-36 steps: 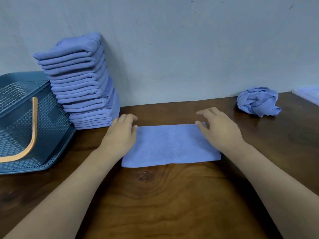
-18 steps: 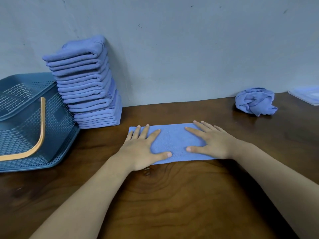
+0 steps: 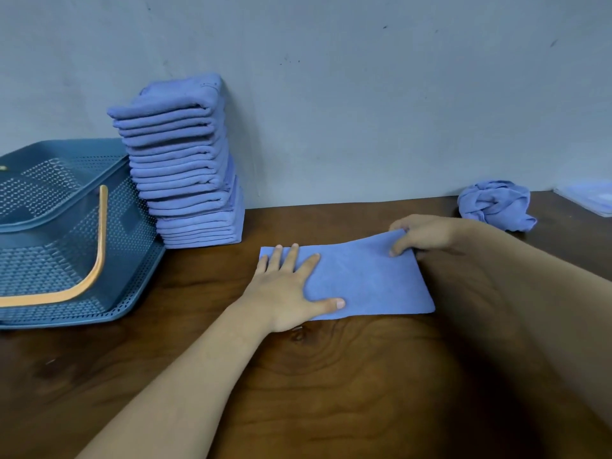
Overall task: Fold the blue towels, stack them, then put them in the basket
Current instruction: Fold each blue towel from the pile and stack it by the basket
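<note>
A half-folded blue towel (image 3: pixel 364 279) lies flat on the wooden table. My left hand (image 3: pixel 288 289) presses its left end with straight, spread fingers. My right hand (image 3: pixel 420 236) pinches the towel's far right corner, and that corner is lifted a little off the table. A tall stack of folded blue towels (image 3: pixel 185 160) leans against the wall at the left. Beside the stack stands a dark blue perforated basket (image 3: pixel 66 226) with an orange handle. A crumpled blue towel (image 3: pixel 493 205) sits at the back right.
A grey wall runs close behind the table. A pale blue flat object (image 3: pixel 589 197) lies at the far right edge. Bare dark wood (image 3: pixel 314 376) stretches in front of the towel toward me.
My right hand has left the towel's flat surface and now pinches its far right corner, lifting it. My left hand stays flat on the left end. The view shifted left.
</note>
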